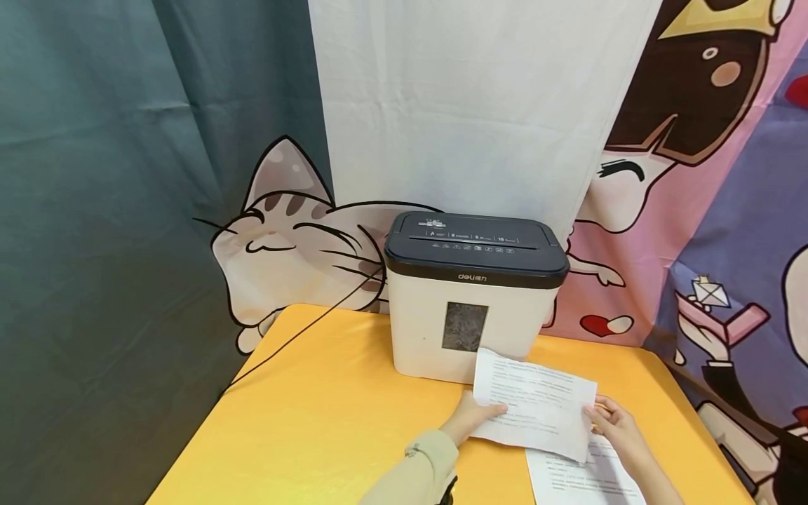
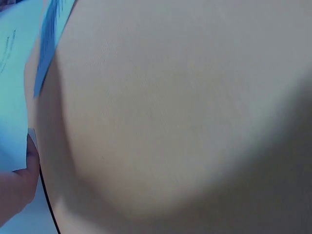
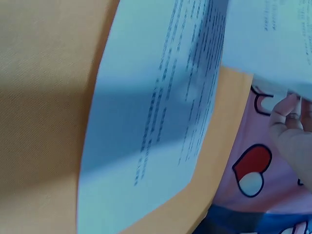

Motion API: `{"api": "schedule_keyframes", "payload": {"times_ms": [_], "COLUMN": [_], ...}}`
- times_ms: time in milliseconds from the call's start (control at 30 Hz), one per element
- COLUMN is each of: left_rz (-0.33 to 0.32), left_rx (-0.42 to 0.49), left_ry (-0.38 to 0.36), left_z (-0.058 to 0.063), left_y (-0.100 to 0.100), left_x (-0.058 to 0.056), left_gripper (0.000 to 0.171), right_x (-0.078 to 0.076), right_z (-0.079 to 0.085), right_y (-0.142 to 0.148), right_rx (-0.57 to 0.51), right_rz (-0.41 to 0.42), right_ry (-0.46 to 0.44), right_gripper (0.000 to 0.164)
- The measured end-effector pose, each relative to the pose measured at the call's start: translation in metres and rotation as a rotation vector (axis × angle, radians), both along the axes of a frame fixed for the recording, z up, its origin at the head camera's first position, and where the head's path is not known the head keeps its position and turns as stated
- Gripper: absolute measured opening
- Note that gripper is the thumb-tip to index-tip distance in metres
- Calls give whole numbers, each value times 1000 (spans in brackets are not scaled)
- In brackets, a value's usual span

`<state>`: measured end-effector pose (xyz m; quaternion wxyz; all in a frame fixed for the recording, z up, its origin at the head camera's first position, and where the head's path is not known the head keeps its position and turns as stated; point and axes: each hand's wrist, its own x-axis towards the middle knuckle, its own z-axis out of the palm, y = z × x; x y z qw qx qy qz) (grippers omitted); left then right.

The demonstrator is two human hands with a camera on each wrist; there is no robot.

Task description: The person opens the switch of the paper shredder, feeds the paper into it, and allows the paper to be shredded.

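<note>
A printed sheet of paper [image 1: 536, 400] is held up in front of the shredder by both hands. My left hand [image 1: 473, 415] pinches its left edge, thumb on the printed face. At the right edge my right hand [image 1: 617, 424] grips the same sheet between thumb and fingers. Below it, a second printed sheet [image 1: 583, 480] lies on the yellow table, partly hidden by the raised one. The white paper shredder [image 1: 416, 337] with its dark top and feed slot [image 1: 473, 243] stands upright behind the sheet. In the right wrist view the lying sheet [image 3: 131, 122] fills the middle.
The yellow table [image 1: 315, 421] carries everything, its left edge running down to the lower left. A black cord [image 1: 303, 330] stretches from the shredder across the table's left side. Behind hangs a printed curtain [image 1: 467, 105] with cartoon figures.
</note>
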<state>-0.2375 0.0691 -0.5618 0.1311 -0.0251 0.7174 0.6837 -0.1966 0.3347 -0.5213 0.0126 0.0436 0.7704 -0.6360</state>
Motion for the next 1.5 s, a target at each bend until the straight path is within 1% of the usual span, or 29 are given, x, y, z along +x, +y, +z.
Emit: {"api": "schedule_keyframes", "payload": {"times_ms": [33,67,100,167,233,367,467,667,733,900,967,1000,1133,1200,1267,1333,1367,1433,1500], "left_rz": [2,2,2,-15,-32,-65,-74,-86,-84,-74,-67,-66,-79,-83,-82,-74,-72,-62,-46], "left_rx": [7,12,11,42,79,134,132,136,117,60,33,25,26,27,14,3,2,-3,-10], "left_ry": [5,11,15,31,45,72,86,82,87,143,169,180,213,211,223,217,219,235,250], "left_z": [-1,-2,-3,-3,-4,-3,-2,2,4,9,13,18,38,38,35,36,38,49,58], "left_y": [-2,-4,-7,-12,-18,-28,-35,-51,-56,-73,-81,-85,-98,-101,-102,-103,-104,-107,-111], "left_x": [-2,-3,-4,-6,-7,-10,-12,-18,-20,-23,-22,-21,-15,-18,-22,-24,-23,-18,-15], "left_gripper": [33,31,30,29,31,34,34,31,28,24,23,23,22,23,23,23,23,22,22], "right_x": [-1,-2,-3,-5,-7,-10,-12,-14,-15,-18,-19,-19,-22,-24,-26,-29,-29,-31,-32], "right_z": [2,4,5,7,6,3,1,5,7,12,14,15,19,22,25,28,30,34,38], "right_y": [-3,-7,-10,-18,-25,-38,-45,-54,-56,-65,-69,-71,-79,-82,-83,-84,-85,-87,-90], "right_rx": [31,59,88,128,145,151,164,183,187,205,217,221,228,220,226,231,231,232,225], "right_rz": [3,9,18,32,36,20,10,7,7,19,35,41,57,72,82,95,101,105,118], "right_ry": [-28,-52,-72,-92,-85,-41,-26,-47,-47,-3,19,29,62,93,115,141,155,166,185], "right_gripper": [13,13,17,32,39,35,34,42,43,41,40,40,36,35,35,34,34,34,33]}}
